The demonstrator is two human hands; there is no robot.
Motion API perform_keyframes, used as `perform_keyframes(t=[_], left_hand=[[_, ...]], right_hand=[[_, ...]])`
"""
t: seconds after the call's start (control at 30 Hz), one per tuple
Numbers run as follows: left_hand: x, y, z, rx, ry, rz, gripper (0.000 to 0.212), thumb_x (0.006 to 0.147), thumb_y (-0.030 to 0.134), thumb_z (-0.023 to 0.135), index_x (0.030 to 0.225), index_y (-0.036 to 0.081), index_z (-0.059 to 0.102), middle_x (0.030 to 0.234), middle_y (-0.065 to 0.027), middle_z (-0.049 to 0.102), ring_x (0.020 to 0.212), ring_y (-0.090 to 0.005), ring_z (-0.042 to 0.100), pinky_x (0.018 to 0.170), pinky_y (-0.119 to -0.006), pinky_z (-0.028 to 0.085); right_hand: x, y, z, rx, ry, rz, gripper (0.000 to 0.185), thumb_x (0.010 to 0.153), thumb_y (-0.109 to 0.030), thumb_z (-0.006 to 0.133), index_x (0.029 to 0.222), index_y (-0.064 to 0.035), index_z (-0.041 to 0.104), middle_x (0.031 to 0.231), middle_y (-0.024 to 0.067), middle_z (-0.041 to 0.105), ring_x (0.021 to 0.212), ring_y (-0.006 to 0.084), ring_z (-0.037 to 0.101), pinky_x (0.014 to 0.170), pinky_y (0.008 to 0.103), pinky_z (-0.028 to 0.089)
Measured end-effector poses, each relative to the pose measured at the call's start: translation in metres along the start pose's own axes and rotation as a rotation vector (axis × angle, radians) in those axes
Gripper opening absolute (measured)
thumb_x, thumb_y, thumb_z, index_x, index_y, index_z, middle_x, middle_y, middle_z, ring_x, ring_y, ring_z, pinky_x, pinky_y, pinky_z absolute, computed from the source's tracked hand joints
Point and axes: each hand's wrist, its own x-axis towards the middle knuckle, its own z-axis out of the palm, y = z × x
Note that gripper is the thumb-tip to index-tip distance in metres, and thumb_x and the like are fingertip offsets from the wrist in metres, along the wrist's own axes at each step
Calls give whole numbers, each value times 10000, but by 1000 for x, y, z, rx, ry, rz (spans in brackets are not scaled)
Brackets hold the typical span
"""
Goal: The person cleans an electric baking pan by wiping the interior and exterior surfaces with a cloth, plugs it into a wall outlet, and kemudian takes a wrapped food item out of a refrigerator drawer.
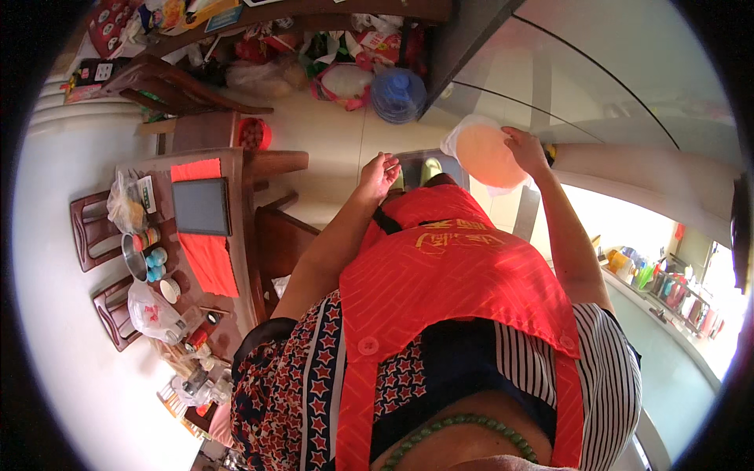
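My right hand (523,150) grips the rim of a flat, round, pale-orange disc (488,154), fingers over its right side. Thin, whitish translucent plastic (452,141) shows around the disc's edge; whether it wraps the whole disc I cannot tell. The disc hangs above the floor beside the grey cabinet front (565,76). My left hand (380,172) is raised in front of my body, palm partly turned up, with loosely bent fingers and nothing in it. Below both hands spreads the red apron (447,259) that I wear, and a light green slipper (431,169) shows past it.
To the left, a dark wooden table (197,312) bears a black flat tablet-like slab (201,206) on a red cloth (206,268). Wooden chairs (288,235) stand around it. Ahead is a blue water jug (399,96) beside bags. A counter with bottles (627,265) lies right.
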Motion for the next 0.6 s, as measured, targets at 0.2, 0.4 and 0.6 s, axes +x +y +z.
perform_keyframes(t=[0.2, 0.4, 0.6], left_hand=[[3, 28, -7, -30, 50, 20, 283, 935, 282, 499, 1026, 18, 544, 954, -123, 591, 896, -271, 575, 762, -348, 490], [10, 40, -6, -20, 53, -16, 258, 939, 279, 482, 1001, 36, 540, 888, -119, 606, 777, -242, 591, 685, -324, 512], [30, 18, 49, 100, -21, -94, 229, 937, 256, 491, 957, 42, 573, 848, -105, 621, 755, -228, 606, 672, -318, 512]], right_hand=[[25, -14, 1, -65, -33, -103, 328, 842, -187, 563, 1139, -52, 589, 944, 169, 656, 856, 284, 640, 765, 345, 485], [27, -2, 18, -21, 5, -53, 309, 834, -197, 580, 1131, -113, 596, 947, 158, 656, 872, 327, 628, 760, 403, 491], [-5, 5, 18, 106, 49, 71, 314, 837, -211, 596, 1138, -122, 601, 920, 154, 660, 815, 279, 642, 707, 370, 493]])
